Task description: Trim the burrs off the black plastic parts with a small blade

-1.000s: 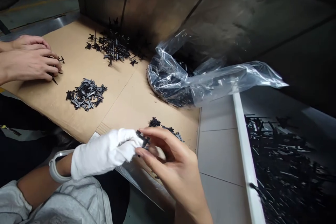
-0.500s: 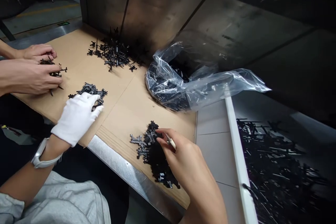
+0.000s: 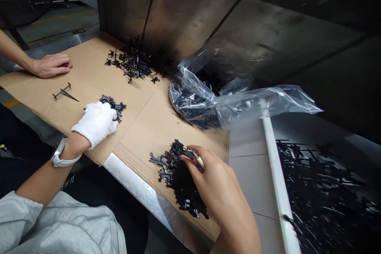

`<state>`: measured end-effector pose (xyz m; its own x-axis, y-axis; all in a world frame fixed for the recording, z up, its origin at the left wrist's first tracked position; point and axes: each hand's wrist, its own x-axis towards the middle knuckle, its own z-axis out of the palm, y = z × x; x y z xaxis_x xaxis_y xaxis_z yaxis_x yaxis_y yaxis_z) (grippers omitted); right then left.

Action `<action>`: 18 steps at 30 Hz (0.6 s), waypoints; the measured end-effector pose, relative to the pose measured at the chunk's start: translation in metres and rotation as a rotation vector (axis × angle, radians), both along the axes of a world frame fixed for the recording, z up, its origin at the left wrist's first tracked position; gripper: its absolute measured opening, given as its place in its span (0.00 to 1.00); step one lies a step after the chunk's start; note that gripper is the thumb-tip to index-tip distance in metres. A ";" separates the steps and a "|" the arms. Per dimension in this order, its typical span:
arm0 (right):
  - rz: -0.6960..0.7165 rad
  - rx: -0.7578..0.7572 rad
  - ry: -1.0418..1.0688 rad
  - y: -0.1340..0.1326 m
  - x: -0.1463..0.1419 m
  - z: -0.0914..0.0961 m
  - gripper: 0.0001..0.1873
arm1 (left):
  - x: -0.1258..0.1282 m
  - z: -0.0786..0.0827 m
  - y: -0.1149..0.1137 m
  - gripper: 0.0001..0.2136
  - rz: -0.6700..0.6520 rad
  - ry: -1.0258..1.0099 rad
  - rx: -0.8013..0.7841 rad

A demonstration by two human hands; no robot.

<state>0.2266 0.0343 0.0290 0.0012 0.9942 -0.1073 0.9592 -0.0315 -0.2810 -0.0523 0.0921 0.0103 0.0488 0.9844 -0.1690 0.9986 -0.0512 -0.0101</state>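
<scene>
My left hand [image 3: 95, 122], in a white glove, has its fingers curled in at the near side of a small pile of black plastic parts [image 3: 114, 108]. Whatever is under those fingers is hidden. Bare, my right hand [image 3: 218, 178] pinches a dark piece [image 3: 188, 153] between thumb and forefinger, at the edge of a second, larger heap of black plastic parts [image 3: 167, 163]. A small pale object [image 3: 199, 161] shows inside that grip; I cannot make out what it is.
Another person's hand [image 3: 53, 65] rests on the cardboard [image 3: 143, 121], near a few thin black pieces [image 3: 65, 92]. Behind lie a spiky black pile [image 3: 135, 63] and a clear plastic bag [image 3: 193, 101] of black parts. At right, a white-rimmed bin [image 3: 275, 178] holds more.
My left fingers have curled in from being spread over the small pile. The other person's nearer hand has left the view, and thin black pieces now lie on the cardboard. The view has shifted slightly.
</scene>
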 end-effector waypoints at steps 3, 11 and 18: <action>0.009 0.059 0.058 0.000 0.001 -0.004 0.14 | 0.000 0.004 0.004 0.11 -0.021 -0.019 -0.033; 0.259 0.282 0.284 -0.007 -0.019 0.007 0.33 | -0.001 0.013 -0.012 0.17 -0.069 -0.561 0.136; 0.507 0.391 0.518 -0.021 -0.042 0.005 0.19 | 0.023 -0.017 -0.064 0.20 -0.086 -1.250 -0.047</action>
